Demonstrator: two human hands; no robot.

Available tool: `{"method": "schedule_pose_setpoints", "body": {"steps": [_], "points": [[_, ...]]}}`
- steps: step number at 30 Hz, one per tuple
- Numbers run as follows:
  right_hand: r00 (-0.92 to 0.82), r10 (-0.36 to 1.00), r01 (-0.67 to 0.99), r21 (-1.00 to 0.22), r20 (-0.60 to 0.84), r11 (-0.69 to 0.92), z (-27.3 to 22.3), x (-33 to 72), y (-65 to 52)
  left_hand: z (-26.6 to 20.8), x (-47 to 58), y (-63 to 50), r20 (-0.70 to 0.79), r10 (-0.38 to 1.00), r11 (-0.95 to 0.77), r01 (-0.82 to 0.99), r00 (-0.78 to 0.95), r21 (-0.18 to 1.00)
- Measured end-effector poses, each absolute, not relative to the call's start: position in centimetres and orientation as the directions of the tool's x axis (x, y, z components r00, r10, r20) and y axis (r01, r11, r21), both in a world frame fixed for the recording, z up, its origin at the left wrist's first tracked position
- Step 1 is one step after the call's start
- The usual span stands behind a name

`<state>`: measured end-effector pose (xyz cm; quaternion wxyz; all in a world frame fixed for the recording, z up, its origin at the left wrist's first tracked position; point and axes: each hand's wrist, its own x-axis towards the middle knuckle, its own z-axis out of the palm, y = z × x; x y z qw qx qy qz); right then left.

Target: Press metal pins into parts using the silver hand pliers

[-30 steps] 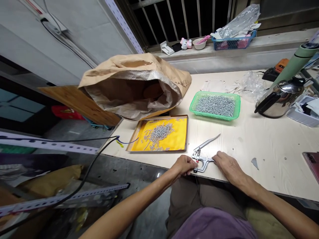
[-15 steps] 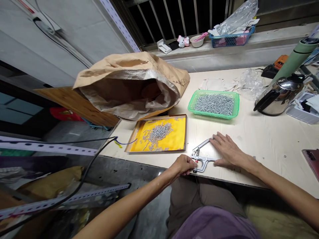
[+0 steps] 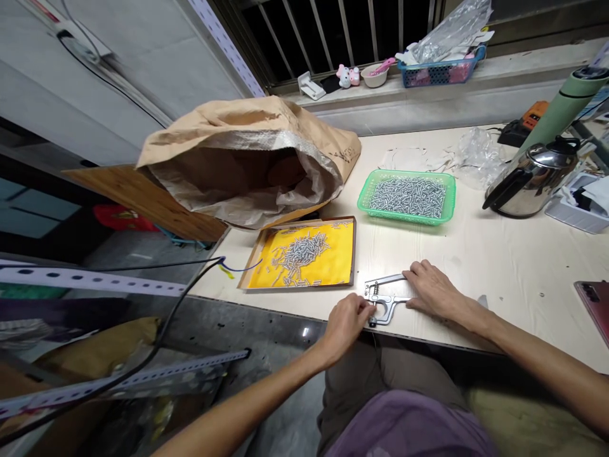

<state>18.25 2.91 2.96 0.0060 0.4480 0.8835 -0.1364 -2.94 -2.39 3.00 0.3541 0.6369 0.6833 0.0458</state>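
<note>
Pale, smooth table (image 3: 514, 254) spread across the centre and right of the frame, barred window (image 3: 328, 38) up top. Over at upper centre-left, a big crumpled brown paper sack (image 3: 266, 114) gapes open, its whitish woven lining creased. Just below its mouth sits a shallow, bright-yellow-bottomed tray (image 3: 340, 247) with a loose heap of slim silvery metal pieces (image 3: 304, 251). Right of centre, a green plastic basket (image 3: 406, 219) with perforated walls holds many more. And here, lower centre, close to the table's front edge: the hand pliers (image 3: 389, 306), grey metal, curved frame, coil spring, handles spread in a narrow V. The right hand (image 3: 434, 289) is curled round the handle ends, gripping them. The left hand (image 3: 346, 322) pinches thumb and fingers together at the curved working end; what's between the fingertips, too small to tell. Far right, a shiny rounded steel kettle (image 3: 533, 187) with a black handle.
</note>
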Motion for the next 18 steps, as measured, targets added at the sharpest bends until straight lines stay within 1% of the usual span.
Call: {"method": "schedule_pose_setpoints", "body": {"steps": [1,2,3,4,6,8,10,14,18], "points": [[-0.596,0.793,0.794,-0.237,-0.127,0.56,2.9,18.2,2.8,2.9,-2.5,-2.7,-0.283,0.95,0.032,0.867,0.128,0.498],[-0.594,0.795,0.796,-0.235,-0.124,0.558,2.9,18.2,2.8,2.8,-2.0,-2.8,-0.173,0.963,-0.107,0.878,0.209,0.466],[-0.594,0.795,0.797,-0.23,-0.126,0.559,2.9,18.2,2.7,2.6,-1.4,-2.7,-0.102,0.952,-0.22,0.876,0.289,0.428],[-0.595,0.793,0.797,-0.222,-0.128,0.562,3.0,18.1,2.6,2.3,-0.7,-2.5,-0.058,0.933,-0.307,0.867,0.356,0.392],[-0.602,0.789,0.793,-0.206,-0.122,0.574,3.0,18.1,2.5,1.8,0.5,-1.6,-0.01,0.897,-0.412,0.844,0.442,0.342],[-0.612,0.783,0.785,-0.193,-0.105,0.588,3.0,18.1,2.3,1.4,1.2,-0.7,-0.004,0.873,-0.459,0.824,0.488,0.333],[-0.617,0.78,0.783,-0.173,-0.099,0.597,2.8,18.0,2.1,1.1,1.4,-0.1,-0.031,0.853,-0.48,0.808,0.52,0.343],[-0.615,0.775,0.788,-0.139,-0.143,0.599,2.6,17.8,2.0,1.2,1.5,0.2,-0.079,0.841,-0.477,0.804,0.534,0.355],[-0.608,0.768,0.794,-0.187,-0.204,0.579,2.6,17.7,2.2,1.4,1.8,0.6,-0.128,0.862,-0.425,0.838,0.49,0.342]]}}
